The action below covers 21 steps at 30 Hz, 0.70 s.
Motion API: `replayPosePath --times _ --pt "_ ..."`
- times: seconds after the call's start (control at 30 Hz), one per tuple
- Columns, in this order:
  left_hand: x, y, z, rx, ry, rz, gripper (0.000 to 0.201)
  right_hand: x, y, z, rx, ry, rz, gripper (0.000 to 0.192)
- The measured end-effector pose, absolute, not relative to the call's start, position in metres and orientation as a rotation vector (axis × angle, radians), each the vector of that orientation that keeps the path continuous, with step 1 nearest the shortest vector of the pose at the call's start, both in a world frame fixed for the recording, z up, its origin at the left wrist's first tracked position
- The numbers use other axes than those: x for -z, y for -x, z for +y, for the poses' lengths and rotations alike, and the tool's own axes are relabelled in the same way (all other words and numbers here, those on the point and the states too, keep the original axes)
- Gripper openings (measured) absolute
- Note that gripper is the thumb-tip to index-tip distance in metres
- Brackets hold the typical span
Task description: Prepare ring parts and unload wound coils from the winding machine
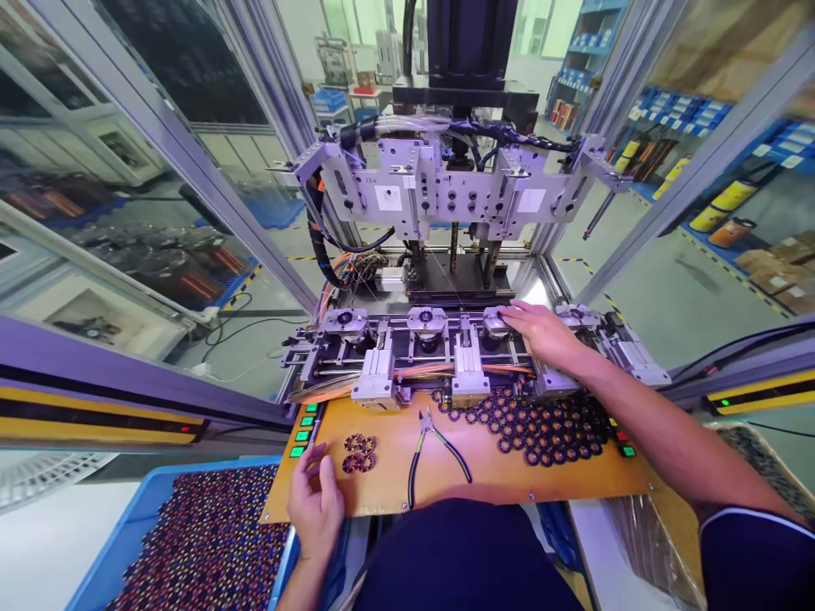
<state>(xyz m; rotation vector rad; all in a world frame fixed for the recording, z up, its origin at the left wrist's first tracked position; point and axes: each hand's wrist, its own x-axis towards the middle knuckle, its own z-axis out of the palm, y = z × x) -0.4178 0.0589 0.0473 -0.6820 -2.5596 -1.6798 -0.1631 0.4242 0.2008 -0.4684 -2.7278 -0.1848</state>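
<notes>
At the bottom centre of the frame a dark blue clothed torso [464,556] is seen, pressed against the near edge of the orange rectangular worktop [395,475]. The left hand [315,501] is laid at the lower left edge of that worktop, fingers loosely spread and nothing gripped, just beside two small dark wound rings [360,453]. Below left, a blue plastic tray of many such rings [191,543] is set close against the worktop's corner. Black-handled cutting pliers [433,445] are lying in the bare middle strip. A heap of dark rings [541,424] crowds the right half. The right hand [538,333] is stretched to the third round grey fixture [497,321] of the machine; whether anything is gripped cannot be told.
</notes>
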Motion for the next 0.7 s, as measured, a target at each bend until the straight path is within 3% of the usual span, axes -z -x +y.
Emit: replayPosePath --times 0.17,0.3,0.4,0.5,0.7 --pt "-0.06 0.409 0.044 1.656 0.758 -2.549 0.043 -0.206 0.133 0.355 0.146 0.447 -2.544 0.032" --pt "-0.082 0.399 0.03 1.667 0.941 -2.586 0.032 -0.162 0.106 0.278 -0.115 0.407 -2.567 0.011" --pt "-0.103 0.391 0.033 1.696 1.172 -2.627 0.035 -0.117 0.097 0.247 -0.168 0.514 -2.62 0.015" --pt "-0.121 0.381 0.048 1.73 1.39 -2.644 0.017 -0.088 0.095 0.24 -0.199 0.623 -2.591 0.019" --pt "-0.147 0.352 0.089 1.82 1.891 -2.616 0.007 -0.093 0.11 0.233 -0.433 0.683 -2.458 0.023"
